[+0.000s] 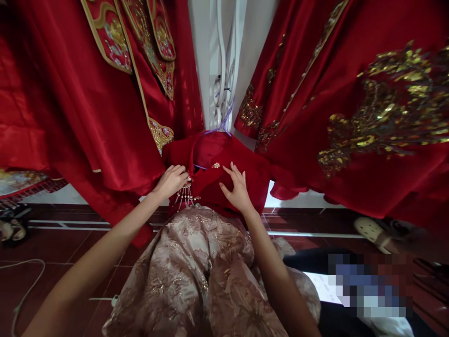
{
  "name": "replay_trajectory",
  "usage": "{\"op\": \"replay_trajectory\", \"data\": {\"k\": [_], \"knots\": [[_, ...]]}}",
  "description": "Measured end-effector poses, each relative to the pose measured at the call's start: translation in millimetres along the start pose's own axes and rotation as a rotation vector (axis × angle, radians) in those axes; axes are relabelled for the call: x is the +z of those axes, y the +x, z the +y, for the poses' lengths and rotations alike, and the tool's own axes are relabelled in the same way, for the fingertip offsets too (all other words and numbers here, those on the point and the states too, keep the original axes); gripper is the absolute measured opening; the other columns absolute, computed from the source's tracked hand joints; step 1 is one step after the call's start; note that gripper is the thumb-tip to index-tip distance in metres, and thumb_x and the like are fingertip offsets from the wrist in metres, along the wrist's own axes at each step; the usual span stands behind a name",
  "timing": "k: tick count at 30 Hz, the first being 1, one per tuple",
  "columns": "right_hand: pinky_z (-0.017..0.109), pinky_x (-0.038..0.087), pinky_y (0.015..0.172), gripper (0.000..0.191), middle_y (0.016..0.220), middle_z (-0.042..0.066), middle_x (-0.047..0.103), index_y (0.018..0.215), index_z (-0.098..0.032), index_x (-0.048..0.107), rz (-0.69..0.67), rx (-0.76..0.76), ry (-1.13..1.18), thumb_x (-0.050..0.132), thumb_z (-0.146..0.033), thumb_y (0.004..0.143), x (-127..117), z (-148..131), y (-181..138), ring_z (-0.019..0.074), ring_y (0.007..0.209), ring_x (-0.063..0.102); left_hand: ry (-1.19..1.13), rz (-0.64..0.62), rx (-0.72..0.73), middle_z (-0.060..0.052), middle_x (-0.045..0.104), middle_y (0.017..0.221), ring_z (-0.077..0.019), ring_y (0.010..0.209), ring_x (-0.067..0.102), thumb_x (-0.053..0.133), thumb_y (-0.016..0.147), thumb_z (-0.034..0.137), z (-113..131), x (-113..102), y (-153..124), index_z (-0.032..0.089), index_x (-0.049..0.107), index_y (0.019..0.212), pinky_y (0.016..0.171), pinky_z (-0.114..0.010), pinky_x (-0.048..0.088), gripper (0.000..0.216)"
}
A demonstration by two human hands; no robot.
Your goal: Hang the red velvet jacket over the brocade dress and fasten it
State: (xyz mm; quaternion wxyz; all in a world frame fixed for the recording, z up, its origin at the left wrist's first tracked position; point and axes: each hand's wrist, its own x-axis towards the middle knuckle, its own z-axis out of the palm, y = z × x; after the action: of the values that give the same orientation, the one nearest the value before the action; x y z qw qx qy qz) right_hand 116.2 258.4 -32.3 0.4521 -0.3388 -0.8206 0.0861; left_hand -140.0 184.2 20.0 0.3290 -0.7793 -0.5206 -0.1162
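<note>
A dark red velvet garment [242, 157] hangs in front of me on a purple hanger [224, 122], its front partly parted over a smoother red lining. My left hand [172, 181] pinches the garment's front edge, with its fingertips partly hidden. Just below those fingers dangles a beaded tassel ornament [186, 193]. Spread fingers of my right hand [237, 188] rest against the velvet on the other side. Close to its fingertips sits a pearl flower button [216, 165]. Below the garment is a shiny beige-gold patterned skirt [199, 262], over my lap.
Red gold-embroidered gowns [105, 126] hang at left, and a red gown with gold sequins [396, 107] at right. A white metal rack [213, 56] stands behind. At lower right are a person with a lit screen [322, 286] and a cream clog [371, 231]. A cable [38, 281] lies on the tiles.
</note>
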Motion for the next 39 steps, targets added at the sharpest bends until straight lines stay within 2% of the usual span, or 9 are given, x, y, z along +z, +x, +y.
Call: {"op": "replay_trajectory", "data": {"k": [6,12,17,19,22,25,30,34,39], "knots": [[0.056,0.010,0.114,0.055,0.153,0.009,0.027,0.136,-0.024,0.043,0.047,0.055,0.003,0.053,-0.027,0.082,4.7,-6.4,1.3,0.0234,0.141,0.025,0.072,0.029,0.051,-0.005,0.057,0.067,-0.0186,0.067,0.051,0.052,0.087,0.015,4.2,-0.8,4.7,0.017,0.059,0.064,0.062,-0.032,0.039,0.024],[0.056,0.010,0.114,0.056,0.152,0.009,0.027,0.136,-0.024,0.042,0.069,0.065,-0.023,0.053,-0.024,0.081,8.3,-10.8,0.9,0.0241,0.140,0.025,0.072,0.091,0.071,-0.005,0.058,0.072,-0.0186,0.070,0.052,0.050,0.087,0.013,3.7,6.3,-1.4,0.017,0.063,0.071,0.064,-0.032,0.040,0.021],[0.056,0.010,0.114,0.058,0.153,0.011,0.026,0.137,-0.022,0.041,0.091,0.068,-0.054,0.053,-0.024,0.080,11.5,-13.0,-0.1,0.0249,0.140,0.024,-0.126,0.285,-0.168,-0.007,0.063,0.091,-0.0192,0.090,0.054,0.047,0.091,0.022,29.4,20.4,-27.5,0.019,0.064,0.101,0.080,-0.031,0.045,0.019],[0.057,0.010,0.114,0.059,0.153,0.011,0.025,0.137,-0.021,0.041,0.090,0.069,-0.059,0.054,-0.024,0.079,12.6,-13.4,-0.4,0.0258,0.140,0.024,-0.178,0.244,-0.216,-0.008,0.062,0.097,-0.0202,0.092,0.054,0.048,0.091,0.027,46.9,28.3,-37.5,0.018,0.062,0.104,0.085,-0.033,0.044,0.021],[0.058,0.009,0.113,0.060,0.153,0.011,0.024,0.137,-0.022,0.040,0.081,0.071,-0.060,0.054,-0.025,0.079,13.3,-13.7,-0.7,0.0262,0.141,0.023,-0.143,0.070,-0.234,-0.011,0.061,0.098,-0.0245,0.094,0.053,0.049,0.090,0.033,66.1,39.6,-45.3,0.015,0.062,0.102,0.085,-0.039,0.044,0.025],[0.059,0.009,0.113,0.059,0.153,0.010,0.023,0.136,-0.023,0.040,0.070,0.070,-0.059,0.053,-0.026,0.079,13.1,-13.9,-1.3,0.0264,0.141,0.023,-0.083,-0.025,-0.292,-0.016,0.060,0.105,-0.0292,0.101,0.052,0.051,0.088,0.034,71.6,48.9,-45.4,0.012,0.062,0.106,0.085,-0.042,0.043,0.031],[0.059,0.010,0.113,0.060,0.154,0.011,0.022,0.137,-0.023,0.039,0.066,0.064,-0.062,0.053,-0.026,0.080,12.7,-13.5,-2.3,0.0264,0.141,0.022,-0.052,-0.131,-0.216,-0.017,0.055,0.123,-0.0315,0.111,0.049,0.056,0.085,0.035,71.0,62.5,-40.5,0.015,0.064,0.112,0.089,-0.043,0.043,0.034],[0.059,0.010,0.112,0.060,0.154,0.010,0.022,0.138,-0.024,0.039,0.051,0.053,-0.058,0.053,-0.026,0.080,10.7,-12.1,-2.7,0.0266,0.141,0.022,-0.054,-0.105,-0.168,-0.015,0.062,0.114,-0.0280,0.108,0.053,0.052,0.087,0.025,71.2,69.5,-39.9,0.015,0.066,0.107,0.093,-0.045,0.042,0.027],[0.058,0.010,0.113,0.059,0.154,0.010,0.022,0.138,-0.024,0.039,0.053,0.053,-0.044,0.052,-0.025,0.080,9.1,-12.8,-3.1,0.0257,0.141,0.021,-0.168,0.066,-0.078,-0.007,0.068,0.089,-0.0213,0.095,0.059,0.051,0.089,0.024,63.3,69.3,-48.3,0.021,0.070,0.088,0.106,-0.051,0.035,0.019]]}}
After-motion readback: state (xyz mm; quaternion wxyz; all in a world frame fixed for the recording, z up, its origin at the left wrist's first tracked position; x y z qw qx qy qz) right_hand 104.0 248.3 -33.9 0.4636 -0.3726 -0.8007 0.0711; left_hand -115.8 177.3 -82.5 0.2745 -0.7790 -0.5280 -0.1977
